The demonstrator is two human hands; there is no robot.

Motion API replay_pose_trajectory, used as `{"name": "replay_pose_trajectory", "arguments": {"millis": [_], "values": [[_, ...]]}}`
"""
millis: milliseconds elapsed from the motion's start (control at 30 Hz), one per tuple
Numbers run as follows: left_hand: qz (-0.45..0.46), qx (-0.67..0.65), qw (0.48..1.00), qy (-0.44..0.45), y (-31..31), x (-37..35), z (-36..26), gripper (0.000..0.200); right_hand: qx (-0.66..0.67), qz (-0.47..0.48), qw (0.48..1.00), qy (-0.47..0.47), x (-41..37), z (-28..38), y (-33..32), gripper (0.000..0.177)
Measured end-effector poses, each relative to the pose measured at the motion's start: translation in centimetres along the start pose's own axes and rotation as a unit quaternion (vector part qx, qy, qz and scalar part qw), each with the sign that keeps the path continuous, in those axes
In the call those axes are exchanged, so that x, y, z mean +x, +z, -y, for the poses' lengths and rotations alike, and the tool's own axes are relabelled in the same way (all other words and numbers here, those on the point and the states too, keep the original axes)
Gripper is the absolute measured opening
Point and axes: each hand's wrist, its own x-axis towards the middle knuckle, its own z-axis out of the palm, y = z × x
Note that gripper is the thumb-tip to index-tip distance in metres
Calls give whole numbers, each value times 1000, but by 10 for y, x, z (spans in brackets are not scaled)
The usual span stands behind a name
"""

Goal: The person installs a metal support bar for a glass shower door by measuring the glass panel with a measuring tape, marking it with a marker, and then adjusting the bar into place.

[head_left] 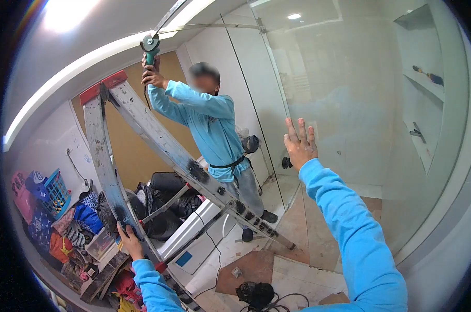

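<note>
The left hand (131, 244), at eight o'clock, touches the lower part of the near leg of a paint-stained stepladder (106, 156); its fingers lie along the rail, though I cannot tell whether they wrap behind it. The hold looks like a steadying one. The right hand (301, 150), just off centre toward three o'clock, is raised with its fingers spread and pointing up; it seems to brace flat on the glass panel (344, 99), perhaps to keep it still, but contact is hard to confirm. A black knob (286, 163) sits just beside that hand, at its eight o'clock.

The ladder stands with its legs apart, probably for a stable footing. Beyond it, toward eleven o'clock, a co-worker (207, 138) lifts an angle grinder (150, 46) in both hands, likely to bring the disc level with the high metal strip (168, 18).

From the left fingers, the ladder's red top lies at about twelve o'clock; from the right fingers, the glass spreads chiefly between twelve and four.
</note>
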Motion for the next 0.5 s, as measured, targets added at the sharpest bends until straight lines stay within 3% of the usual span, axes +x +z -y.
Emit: {"name": "replay_pose_trajectory", "arguments": {"millis": [500], "values": [[1,-3,1000,14,0,-1,-6,63,44,24,999,-4,-1,-5,-4,6]]}}
